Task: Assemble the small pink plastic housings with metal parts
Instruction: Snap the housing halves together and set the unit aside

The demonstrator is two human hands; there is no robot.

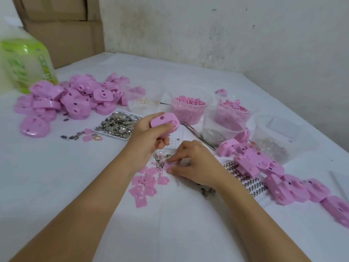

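Gripping rounded pink plastic housing (pixel 164 121) in left hand (pixel 149 137), pinching flat pink plate (pixel 167 166) with right hand (pixel 190 163); seemingly midway, heap of housings (pixel 62 99) upper left pending

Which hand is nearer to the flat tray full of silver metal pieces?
Left. The left hand, gripping a pink housing, is just right of the tray; the right hand is farther, nearer the camera, pinching a small pink plate.

Far left: translucent jug (pixel 26 63) with green label, upright at the edge of the white table cover (pixel 56 176). Behind the jug, stacked brown cardboard boxes (pixel 62 25). Along the back, a stained, scuffed white wall (pixel 226 35). Lying flat on the cover, left of centre, a small yellow rubber band (pixel 97 137), well apart from the jug.
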